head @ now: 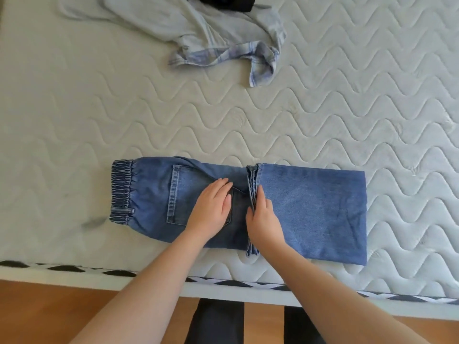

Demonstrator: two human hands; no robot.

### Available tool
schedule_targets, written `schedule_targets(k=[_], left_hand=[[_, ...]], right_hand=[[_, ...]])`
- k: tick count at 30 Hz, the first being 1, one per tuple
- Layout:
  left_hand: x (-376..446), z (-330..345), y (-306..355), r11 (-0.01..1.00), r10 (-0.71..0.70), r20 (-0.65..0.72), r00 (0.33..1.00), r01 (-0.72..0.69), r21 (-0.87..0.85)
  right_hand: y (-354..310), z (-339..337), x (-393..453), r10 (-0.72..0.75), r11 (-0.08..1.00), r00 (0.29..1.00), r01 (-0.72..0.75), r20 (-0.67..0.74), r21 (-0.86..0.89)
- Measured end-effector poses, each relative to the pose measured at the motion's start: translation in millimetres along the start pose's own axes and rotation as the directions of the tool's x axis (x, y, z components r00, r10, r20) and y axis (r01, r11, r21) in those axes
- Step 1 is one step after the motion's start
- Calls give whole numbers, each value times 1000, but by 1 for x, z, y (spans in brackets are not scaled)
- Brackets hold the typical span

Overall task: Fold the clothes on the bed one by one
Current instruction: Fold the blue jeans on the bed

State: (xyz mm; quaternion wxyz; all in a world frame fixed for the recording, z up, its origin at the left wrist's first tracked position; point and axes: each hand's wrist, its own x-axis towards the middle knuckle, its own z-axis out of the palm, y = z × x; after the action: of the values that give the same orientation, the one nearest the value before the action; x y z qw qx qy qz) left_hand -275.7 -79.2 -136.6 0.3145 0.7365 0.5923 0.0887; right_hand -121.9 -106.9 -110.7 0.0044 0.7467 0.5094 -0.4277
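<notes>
Mattress [347, 120] near edge: both hands flat on jeans [310, 207].

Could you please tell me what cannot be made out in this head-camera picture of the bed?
- Black garment: cut off by the top edge, so its kind is unclear.
- Pale shirt: crumpled, its shape and far side hidden in its own folds.
- Jeans: the pocket's right part lies under the left hand; the right hand covers part of the stacked hems.
- Dark smudge on the mattress: too blurred to identify.
</notes>
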Motion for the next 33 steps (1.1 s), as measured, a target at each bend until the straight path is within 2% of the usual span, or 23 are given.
schedule_targets(k=[2,6,9,11,13,15,17,18,22,27,29,33], left_hand=[[0,-1,4,988,-102,-25,994,99,-122],[7,4,14,871,-360,94,928,371,-322],[17,12,24,802,-479,128,869,492,-339],[22,18,31,785,-517,165,840,542,-298],[23,25,38,777,-540,203,817,576,-254],[23,31,45,797,-564,213,798,593,-111],[20,38,51,796,-604,155,781,602,71],[19,40,53,784,-621,125,774,614,90],[14,46,54,751,-649,109,753,657,-68],[5,40,52,722,-638,76,766,630,-286],[-3,30,44,745,-599,38,800,575,-339],[-21,-3,8,840,-504,-119,855,454,-297]], right_hand=[[0,5,4,10,1000,998,-11,64,17],[12,2,11,-58,998,988,52,145,47],[30,-11,15,-160,986,976,153,149,62],[42,-21,17,-219,974,971,211,100,82],[52,-30,24,-289,957,957,288,30,29],[58,-37,34,-355,933,935,353,-7,-63],[58,-38,44,-417,898,909,411,-5,-154],[57,-37,48,-452,874,892,443,-1,-198],[51,-26,62,-539,789,839,535,76,-302],[48,-10,69,-489,751,860,500,147,-430],[44,-6,70,-456,737,875,473,160,-483],[31,1,67,-368,727,913,402,178,-556]])
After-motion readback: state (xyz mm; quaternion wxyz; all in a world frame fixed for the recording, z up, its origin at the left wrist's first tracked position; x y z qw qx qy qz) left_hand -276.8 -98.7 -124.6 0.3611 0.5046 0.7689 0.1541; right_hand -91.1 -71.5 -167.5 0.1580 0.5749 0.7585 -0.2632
